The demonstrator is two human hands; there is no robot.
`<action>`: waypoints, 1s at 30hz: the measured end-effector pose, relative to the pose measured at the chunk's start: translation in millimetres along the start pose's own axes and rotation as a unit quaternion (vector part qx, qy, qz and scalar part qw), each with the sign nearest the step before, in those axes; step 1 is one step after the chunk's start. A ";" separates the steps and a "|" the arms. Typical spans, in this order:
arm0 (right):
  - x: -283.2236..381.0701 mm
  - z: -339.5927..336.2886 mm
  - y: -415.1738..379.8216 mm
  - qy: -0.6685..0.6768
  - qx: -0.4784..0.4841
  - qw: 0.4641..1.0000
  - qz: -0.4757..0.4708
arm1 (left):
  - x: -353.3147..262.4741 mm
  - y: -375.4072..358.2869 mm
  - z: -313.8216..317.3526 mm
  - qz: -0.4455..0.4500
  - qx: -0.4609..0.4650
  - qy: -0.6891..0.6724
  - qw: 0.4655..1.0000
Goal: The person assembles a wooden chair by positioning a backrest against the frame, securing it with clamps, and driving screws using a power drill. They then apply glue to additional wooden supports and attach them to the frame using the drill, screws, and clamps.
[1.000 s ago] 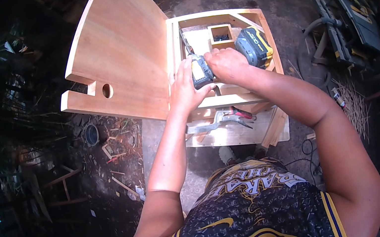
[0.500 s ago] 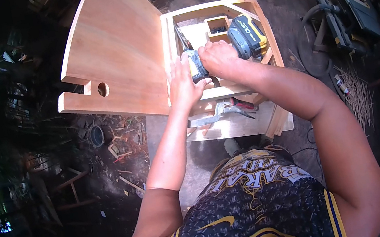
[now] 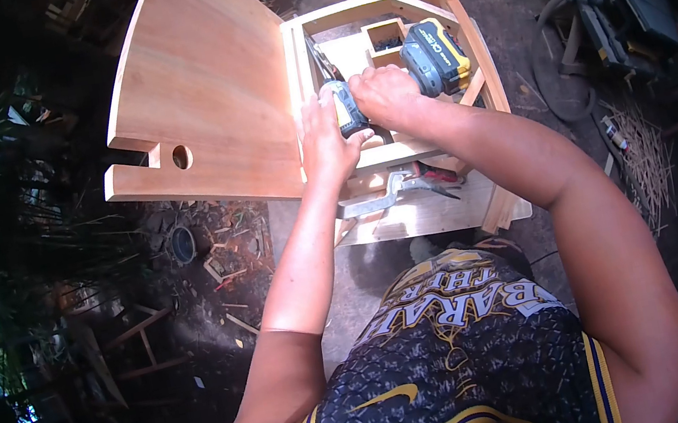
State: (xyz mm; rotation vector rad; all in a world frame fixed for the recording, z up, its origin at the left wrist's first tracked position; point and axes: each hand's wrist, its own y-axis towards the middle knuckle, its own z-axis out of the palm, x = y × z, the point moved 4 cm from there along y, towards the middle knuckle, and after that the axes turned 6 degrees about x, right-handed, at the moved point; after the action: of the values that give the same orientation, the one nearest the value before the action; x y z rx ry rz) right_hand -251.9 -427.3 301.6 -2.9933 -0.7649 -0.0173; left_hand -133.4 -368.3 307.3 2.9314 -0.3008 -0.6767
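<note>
My right hand (image 3: pixel 385 94) is wrapped around the handle of a grey cordless drill (image 3: pixel 349 109), whose yellow-and-black battery (image 3: pixel 443 55) points right. My left hand (image 3: pixel 325 140) lies against the drill's body, thumb on the near side and fingers along its left. The drill sits inside a wooden frame (image 3: pixel 463 16), close to where the frame meets a broad wooden panel (image 3: pixel 199 73) with a slot and a round hole. My hands hide the drill's tip. A small wooden box (image 3: pixel 383 32) with dark small pieces stands behind the drill.
A metal locking clamp (image 3: pixel 389 190) with red on its handle is at the frame's near side, above a pale board (image 3: pixel 412 221). Wood scraps (image 3: pixel 226 262) and a dark bucket (image 3: pixel 182 245) lie left. A bundle of thin sticks (image 3: pixel 644 160) and a hose (image 3: pixel 547 60) are right.
The view has shifted slightly, so the frame and clamp appear a little higher. Both hands stay on the drill in nearly the same place.
</note>
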 end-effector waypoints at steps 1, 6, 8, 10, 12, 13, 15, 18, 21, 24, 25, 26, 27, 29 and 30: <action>-0.5 -0.1 -0.5 -0.002 0.005 1.000 -0.004 | -0.6 -0.1 -0.4 -0.005 0.001 -0.005 1.000; -0.9 1.6 0.0 -0.003 0.020 1.000 -0.003 | 4.0 -0.2 6.5 0.010 -0.019 0.007 1.000; -2.1 4.2 3.1 -0.007 0.007 1.000 0.003 | 3.5 0.3 6.2 0.026 -0.046 -0.010 0.999; -3.1 6.5 5.4 -0.009 0.005 1.000 0.000 | 1.4 1.5 5.9 0.014 -0.042 -0.013 0.999; -2.6 8.7 6.9 -0.011 0.003 1.000 -0.005 | -0.9 2.0 3.9 0.000 -0.039 -0.018 0.999; -3.3 9.8 7.4 -0.018 -0.001 1.000 -0.006 | -2.0 2.7 3.6 -0.001 -0.039 -0.018 0.999; -4.1 9.1 9.2 -0.023 -0.004 1.000 -0.007 | -1.9 4.0 4.8 -0.004 -0.038 -0.017 0.999; -5.3 12.4 11.2 -0.022 0.006 1.000 -0.012 | 0.5 3.1 9.4 -0.020 -0.049 -0.019 0.998; -6.7 13.5 12.1 -0.013 -0.001 1.000 -0.012 | 4.3 3.7 11.2 -0.047 -0.049 0.036 0.997; -8.3 14.2 11.7 -0.007 -0.003 1.000 -0.011 | 3.2 5.2 8.6 -0.047 -0.030 0.022 0.998; -8.6 14.3 11.3 0.001 -0.005 1.000 -0.014 | 2.6 5.9 8.0 -0.048 -0.027 0.029 0.998; -8.2 12.9 10.5 0.010 -0.008 1.000 -0.017 | 2.4 6.0 7.9 -0.049 -0.025 0.037 0.998; -8.2 11.6 10.6 0.011 -0.008 1.000 -0.017 | 2.9 5.9 8.8 -0.049 -0.026 0.037 0.998; -8.2 12.2 11.6 0.002 0.018 1.000 -0.018 | 4.4 5.0 11.3 -0.051 -0.035 0.036 0.997; -7.9 12.9 11.9 0.002 0.018 1.000 -0.018 | 4.9 5.4 11.8 -0.052 -0.035 0.037 0.997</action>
State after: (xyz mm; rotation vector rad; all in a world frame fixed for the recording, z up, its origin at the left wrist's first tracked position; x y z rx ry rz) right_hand -253.1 -440.8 288.0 -2.9439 -0.8102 -0.0113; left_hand -135.2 -375.4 295.6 2.9137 -0.1161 -0.5777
